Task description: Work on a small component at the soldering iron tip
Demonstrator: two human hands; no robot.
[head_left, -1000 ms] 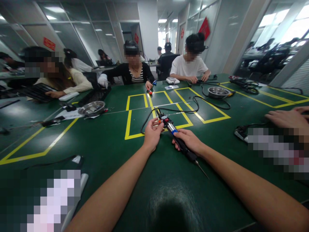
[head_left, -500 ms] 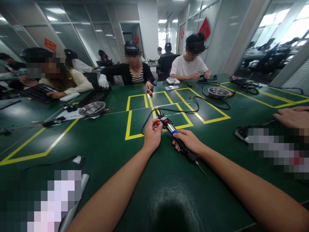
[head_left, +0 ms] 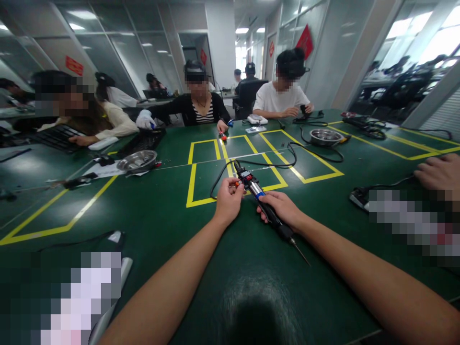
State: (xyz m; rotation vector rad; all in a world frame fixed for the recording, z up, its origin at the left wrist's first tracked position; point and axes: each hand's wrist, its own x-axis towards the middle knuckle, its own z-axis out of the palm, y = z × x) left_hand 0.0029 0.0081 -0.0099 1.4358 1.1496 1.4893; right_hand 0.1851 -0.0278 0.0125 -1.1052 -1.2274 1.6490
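My right hand (head_left: 278, 207) is wrapped around the black grip of an electric screwdriver (head_left: 256, 188), which has a silver and blue collar. Its long thin bit points down toward me and to the right. A black cord runs from the far end. Close beside that far end, my left hand (head_left: 230, 199) pinches a small orange piece (head_left: 237, 184) between thumb and fingers. Most of this piece is hidden by the fingers, so its kind cannot be made out.
Yellow tape (head_left: 191, 187) marks boxes on the green table (head_left: 201, 287). Metal bowls (head_left: 326, 136) stand farther off, left and right. The black cord (head_left: 276, 166) loops behind the screwdriver. Co-workers sit opposite; another person's hand (head_left: 440, 175) rests at right.
My left hand has shifted slightly right, closer to the screwdriver's far end. The screwdriver has barely moved. At right, the other person's hand has drawn back a little.
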